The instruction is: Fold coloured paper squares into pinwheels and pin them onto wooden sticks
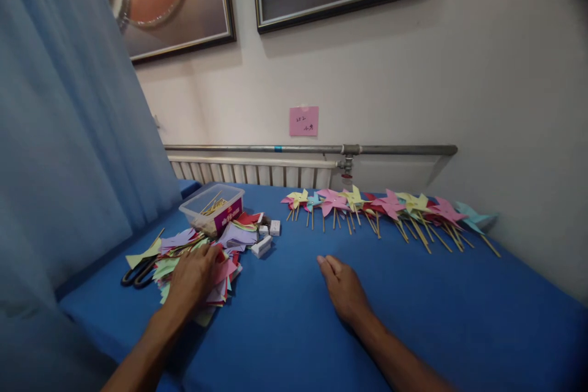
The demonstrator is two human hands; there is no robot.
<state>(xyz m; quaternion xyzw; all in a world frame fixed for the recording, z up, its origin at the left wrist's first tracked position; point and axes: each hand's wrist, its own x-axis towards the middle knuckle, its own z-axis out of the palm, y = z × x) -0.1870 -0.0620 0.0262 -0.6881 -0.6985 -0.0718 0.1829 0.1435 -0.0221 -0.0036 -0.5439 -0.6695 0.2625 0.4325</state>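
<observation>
My left hand (pixel 195 272) rests on a heap of cut paper pieces (pixel 164 267) in purple, green, pink and red. Its fingers curl down over a red and pink piece near the heap's right side; the fingertips are partly hidden. Over the bare blue table cover, my right hand (pixel 343 291) is closed, thumb pressed along the index finger. Whatever it may hold is hidden. Black-handled scissors (pixel 139 272) lie left of the heap, partly under a pale yellow piece. Behind the heap stands a clear plastic tub (pixel 188 213) with thin sticks in it.
Small white boxes (pixel 262 247) sit right of the heap. A row of paper pinwheels (pixel 334 202) on sticks lies along the table's back edge, reaching far right. A blue curtain (pixel 78 135) hangs at left. Behind the table are a radiator (pixel 257 173) and a metal pipe (pixel 399 150).
</observation>
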